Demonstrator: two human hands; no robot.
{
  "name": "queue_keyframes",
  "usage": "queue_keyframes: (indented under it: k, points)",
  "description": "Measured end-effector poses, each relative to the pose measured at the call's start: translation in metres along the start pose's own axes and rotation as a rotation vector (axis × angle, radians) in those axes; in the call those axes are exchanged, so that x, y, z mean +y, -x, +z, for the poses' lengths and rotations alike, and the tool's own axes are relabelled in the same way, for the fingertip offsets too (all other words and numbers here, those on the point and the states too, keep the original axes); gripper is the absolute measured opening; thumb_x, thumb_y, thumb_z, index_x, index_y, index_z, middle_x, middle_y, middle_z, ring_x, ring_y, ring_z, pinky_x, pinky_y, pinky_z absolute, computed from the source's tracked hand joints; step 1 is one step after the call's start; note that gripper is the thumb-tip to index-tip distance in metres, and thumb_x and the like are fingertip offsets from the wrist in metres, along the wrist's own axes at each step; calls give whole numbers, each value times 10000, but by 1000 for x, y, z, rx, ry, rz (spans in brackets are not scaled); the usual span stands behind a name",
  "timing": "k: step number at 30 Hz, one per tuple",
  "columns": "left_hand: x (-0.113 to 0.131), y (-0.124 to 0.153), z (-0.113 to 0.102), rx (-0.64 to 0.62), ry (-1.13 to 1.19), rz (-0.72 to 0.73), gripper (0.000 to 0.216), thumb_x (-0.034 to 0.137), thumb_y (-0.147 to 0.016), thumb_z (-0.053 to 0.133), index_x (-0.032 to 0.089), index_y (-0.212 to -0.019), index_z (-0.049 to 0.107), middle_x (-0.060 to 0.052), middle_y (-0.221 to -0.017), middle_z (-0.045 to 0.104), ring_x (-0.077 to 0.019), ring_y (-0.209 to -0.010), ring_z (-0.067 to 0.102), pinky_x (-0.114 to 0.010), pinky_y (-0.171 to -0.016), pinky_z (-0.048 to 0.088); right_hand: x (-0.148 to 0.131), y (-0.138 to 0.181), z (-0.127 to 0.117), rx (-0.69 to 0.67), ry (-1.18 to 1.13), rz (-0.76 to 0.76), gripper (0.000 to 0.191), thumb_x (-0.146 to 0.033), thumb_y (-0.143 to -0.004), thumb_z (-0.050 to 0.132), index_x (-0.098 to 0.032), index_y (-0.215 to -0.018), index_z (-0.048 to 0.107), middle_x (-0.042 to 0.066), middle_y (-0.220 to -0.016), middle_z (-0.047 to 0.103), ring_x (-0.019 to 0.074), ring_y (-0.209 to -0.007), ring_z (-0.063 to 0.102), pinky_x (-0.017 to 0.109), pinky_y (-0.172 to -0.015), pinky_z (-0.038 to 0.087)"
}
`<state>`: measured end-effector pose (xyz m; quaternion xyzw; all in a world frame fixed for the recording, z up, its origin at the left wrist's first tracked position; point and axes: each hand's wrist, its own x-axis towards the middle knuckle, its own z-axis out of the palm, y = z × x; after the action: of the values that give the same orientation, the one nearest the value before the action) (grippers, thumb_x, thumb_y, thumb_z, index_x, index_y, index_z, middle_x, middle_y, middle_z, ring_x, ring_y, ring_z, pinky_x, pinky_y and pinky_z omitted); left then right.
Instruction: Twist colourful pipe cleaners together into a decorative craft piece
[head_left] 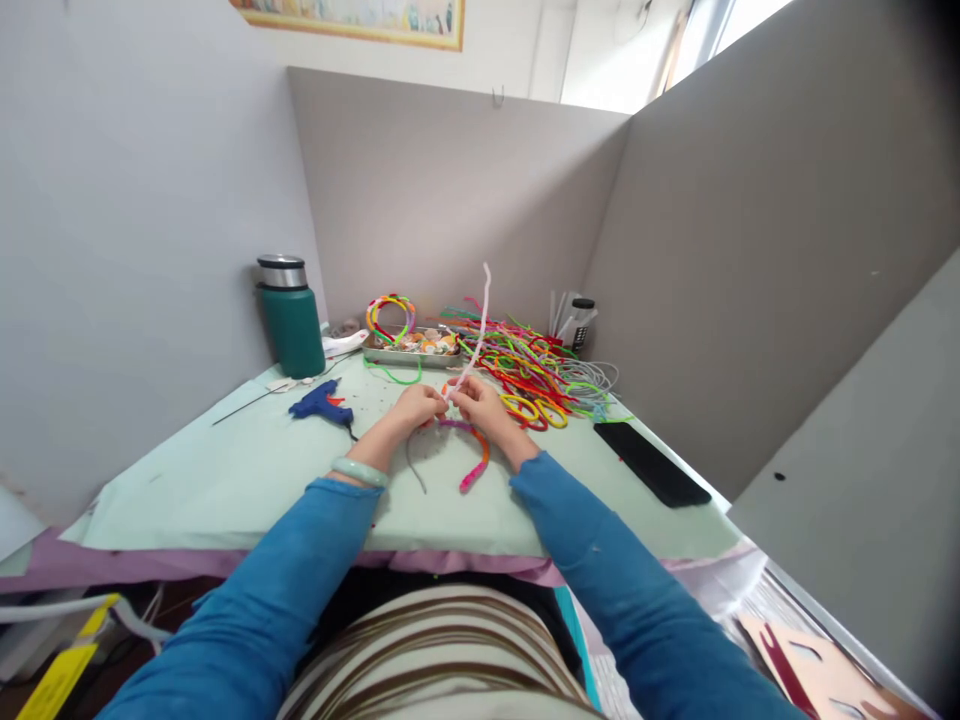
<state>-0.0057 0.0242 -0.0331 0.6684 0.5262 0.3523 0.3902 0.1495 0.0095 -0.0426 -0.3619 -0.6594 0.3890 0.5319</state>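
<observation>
A pale pink pipe cleaner (484, 318) rises from between my two hands, its free end pointing up. The fingers of my right hand (478, 402) pinch it near its lower end. Just below is a headband (480, 455), wrapped in purple, orange and hot pink along its right part, while its left leg is bare and grey. My left hand (420, 405) is closed on the headband at the top of its curve, close against my right fingertips. The exact grip is partly hidden by the fingers.
A blue glue gun (319, 402) and a green bottle (291, 325) are at the left. Behind my hands stand a metal tray (382, 355) and a colourful ring (369, 318). Many pipe cleaners (525, 360) are heaped at the back right, near a black phone (651, 463). Grey partitions (450, 180) enclose the table.
</observation>
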Motion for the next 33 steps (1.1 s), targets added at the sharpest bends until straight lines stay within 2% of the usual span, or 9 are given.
queue_keyframes:
  k: [7, 12, 15, 17, 21, 24, 27, 30, 33]
  points:
    - [4, 4, 3, -49, -2, 80, 96, 183, -676, 639, 153, -626, 563, 50, -414, 484, -67, -354, 392, -196, -400, 276, 9, -6, -4, 137, 165, 3, 312, -452, -783, 537, -176, -638, 524, -44, -514, 459, 86, -471, 390, 220, -477, 312]
    - [17, 14, 3, -148, 78, 189, 46, 154, -695, 598, 152, -689, 552, 24, -548, 601, -60, -389, 435, -190, -427, 325, 13, -8, -4, 229, 199, 113, 348, -462, -771, 527, -176, -573, 494, -44, -491, 434, 90, -467, 366, 229, -476, 289]
    - [17, 13, 1, -114, 43, 131, 49, 163, -687, 605, 146, -676, 560, 14, -548, 608, -58, -380, 426, -192, -419, 318, 8, -6, -4, 219, 316, 203, 385, -480, -800, 508, -161, -587, 548, -25, -500, 477, 97, -468, 394, 231, -481, 291]
    - [13, 11, -1, -72, -31, 81, 74, 199, -689, 623, 139, -662, 591, 19, -499, 577, -64, -377, 420, -196, -416, 308, -3, -3, -5, 120, 517, 204, 432, -507, -823, 508, -144, -609, 604, 5, -531, 530, 109, -502, 453, 233, -508, 313]
    - [5, 6, -4, -39, -150, 35, 136, 252, -698, 639, 121, -664, 645, 40, -380, 460, -82, -376, 411, -204, -430, 301, -41, 22, -2, -14, 967, -1, 420, -548, -811, 579, -145, -735, 670, 70, -732, 631, 167, -705, 558, 266, -655, 393]
    - [5, 8, -6, -45, -159, 39, 129, 230, -695, 626, 108, -700, 667, 34, -400, 475, -86, -387, 419, -207, -438, 303, -65, 64, 1, -216, 953, -452, 255, -423, -866, 578, -190, -902, 675, 89, -1012, 633, 183, -947, 551, 302, -837, 410]
    - [8, 11, -6, -46, -195, 50, 145, 229, -717, 595, 109, -688, 672, 31, -384, 462, -89, -378, 411, -211, -443, 307, -72, 117, 1, -403, 926, -752, 129, -321, -876, 583, -229, -916, 664, 67, -1152, 604, 184, -1034, 515, 356, -937, 379]
    - [11, 14, -5, -29, -208, 45, 137, 214, -720, 586, 113, -674, 665, 30, -378, 463, -90, -372, 411, -213, -448, 319, -66, 159, 1, -522, 1028, -893, 124, -224, -899, 548, -259, -966, 647, 31, -1245, 576, 178, -1105, 485, 409, -1014, 325]
    - [11, 14, -5, -27, -191, 50, 120, 195, -718, 582, 113, -688, 665, 25, -407, 495, -89, -377, 424, -212, -449, 329, -57, 177, 8, -616, 1143, -965, 173, -224, -931, 501, -261, -1044, 626, 16, -1341, 520, 183, -1226, 411, 452, -1089, 252]
